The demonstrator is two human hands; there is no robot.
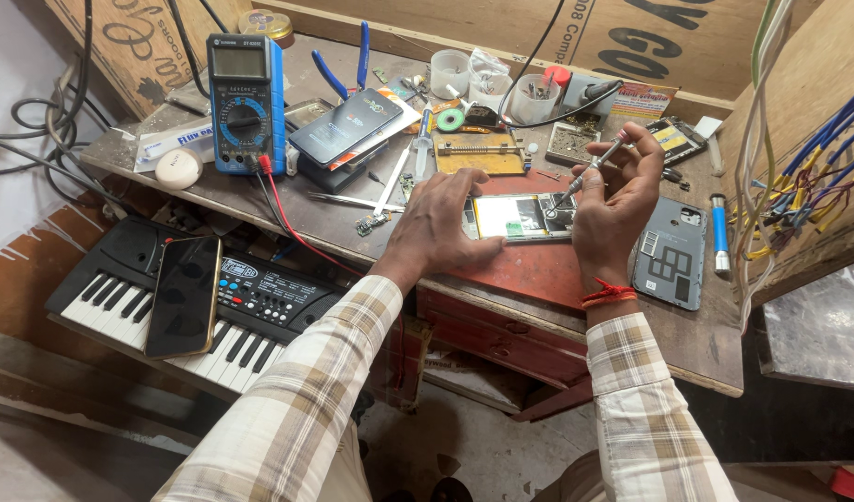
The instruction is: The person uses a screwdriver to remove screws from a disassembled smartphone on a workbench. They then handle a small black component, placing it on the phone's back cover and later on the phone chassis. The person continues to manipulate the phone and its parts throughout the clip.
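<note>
An opened phone (520, 217) with its back removed lies on a red mat (529, 270) on the workbench. My left hand (436, 223) presses down on the phone's left end, fingers spread over it. In my right hand (617, 191) is a slim metal screwdriver (589, 167), held between thumb and fingertips. Its tip touches the phone's upper right corner. The grey back cover (670, 253) rests just right of my right wrist.
A blue multimeter (245, 102) with red and black leads stands at the left, beside a dark phone (345, 125) and blue pliers (348, 65). Tweezers, small cups and parts clutter the bench. A small keyboard (250, 297) with a phone (183, 296) on it sits below. Loose wires (817, 158) hang at right.
</note>
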